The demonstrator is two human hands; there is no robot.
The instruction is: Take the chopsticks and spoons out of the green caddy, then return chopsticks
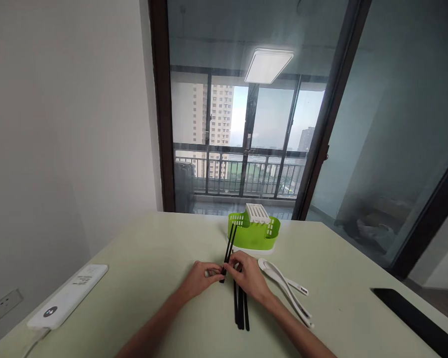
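Note:
A pair of black chopsticks [230,242] stands tilted above the table, pinched near the lower ends by both my hands. My left hand [202,279] grips them from the left with thumb and fingers. From the other side, my right hand [248,275] closes its thumb and fingers on the same pair. Several more black chopsticks [241,313] lie on the table under my right hand, which hides their far parts. Just beyond the hands is a green utensil holder [254,236] with a white slatted top piece [258,213]. White spoons [283,282] rest right of my right hand.
The pale table [164,243] reaches back to a glass sliding door [246,124]. A white power strip [69,297] with a cable lies at the left edge. At the right edge is a flat black object [414,318]. A white wall stands on the left.

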